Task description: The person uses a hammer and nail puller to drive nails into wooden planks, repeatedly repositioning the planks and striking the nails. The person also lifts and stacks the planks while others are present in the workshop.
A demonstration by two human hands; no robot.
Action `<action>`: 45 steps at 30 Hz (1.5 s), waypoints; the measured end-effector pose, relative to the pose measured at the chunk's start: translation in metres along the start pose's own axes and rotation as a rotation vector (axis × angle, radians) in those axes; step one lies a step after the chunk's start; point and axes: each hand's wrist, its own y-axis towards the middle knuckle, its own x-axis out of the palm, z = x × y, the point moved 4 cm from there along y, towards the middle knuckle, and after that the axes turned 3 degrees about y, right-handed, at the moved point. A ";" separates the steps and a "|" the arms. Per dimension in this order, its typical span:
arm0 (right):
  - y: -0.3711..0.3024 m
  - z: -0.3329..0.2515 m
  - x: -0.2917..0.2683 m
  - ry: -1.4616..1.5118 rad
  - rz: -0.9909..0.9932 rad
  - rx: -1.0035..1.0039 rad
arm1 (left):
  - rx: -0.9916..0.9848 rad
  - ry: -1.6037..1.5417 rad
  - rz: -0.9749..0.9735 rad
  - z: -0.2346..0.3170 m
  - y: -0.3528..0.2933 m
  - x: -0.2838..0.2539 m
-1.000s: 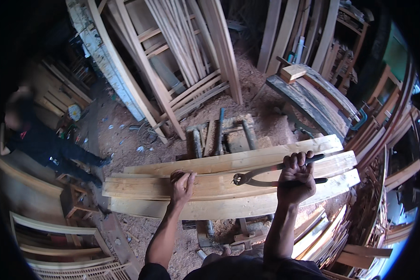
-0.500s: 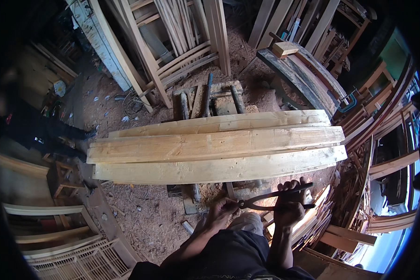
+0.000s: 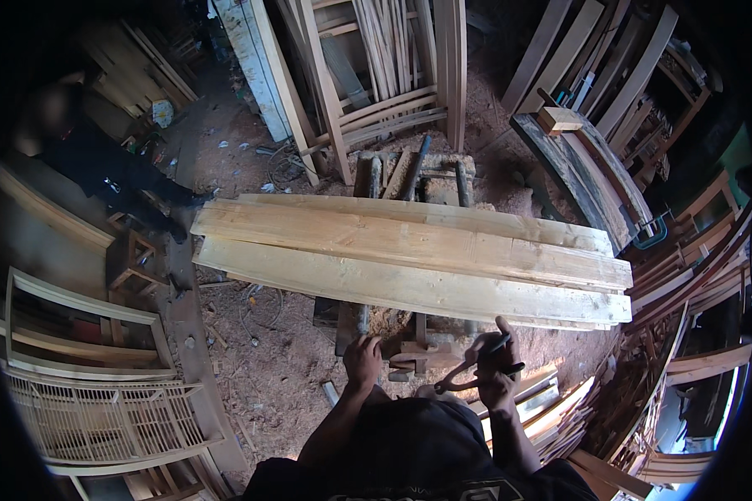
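Note:
My right hand (image 3: 499, 376) is wrapped round the handles of a pair of dark metal pincers (image 3: 444, 387). Their jaw end points left, low over my lap. My left hand (image 3: 362, 361) is off the pincers, loosely curled beside the near side of the stand under the boards, with nothing visible in it. In front of both hands lie several long pale planks, side by side and partly overlapping. The nearest plank (image 3: 409, 280) has a few small marks on its face, and the middle plank (image 3: 376, 235) overlaps its neighbours.
The planks rest across a low wooden stand (image 3: 426, 355). Wood frames (image 3: 334, 108) lean beyond it; a clamped timber piece (image 3: 585, 167) stands far right. Offcuts (image 3: 560, 409) pile at near right, slatted frames (image 3: 100, 417) at left. Another person (image 3: 100, 171) is at far left.
My left hand has let go of the pincers and moved left. The right hand has tilted them, still gripping. The view has turned, so the planks now slope down to the right.

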 end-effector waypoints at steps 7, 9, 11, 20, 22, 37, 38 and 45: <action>-0.010 -0.008 -0.004 -0.006 0.036 -0.042 | -0.085 -0.107 0.090 -0.005 -0.018 -0.011; -0.013 -0.005 -0.009 -0.046 0.126 -0.002 | -0.197 -0.224 0.230 -0.018 -0.021 -0.032; -0.015 -0.001 -0.016 -0.128 0.184 0.025 | -0.347 -0.316 0.308 -0.039 -0.019 -0.056; 0.022 0.001 -0.080 -0.622 0.366 0.030 | -0.416 -0.398 0.629 -0.193 0.117 -0.195; 0.022 -0.002 -0.095 -0.575 0.473 0.074 | -0.359 -0.342 0.663 -0.229 0.168 -0.225; -0.012 0.009 -0.118 -0.528 0.683 0.076 | -0.960 0.178 -0.062 -0.322 0.383 -0.227; -0.010 0.010 -0.118 -0.495 0.718 0.068 | -0.975 0.161 -0.102 -0.329 0.387 -0.219; 0.010 0.005 -0.109 -0.449 0.762 0.050 | -0.962 0.082 -0.106 -0.360 0.393 -0.205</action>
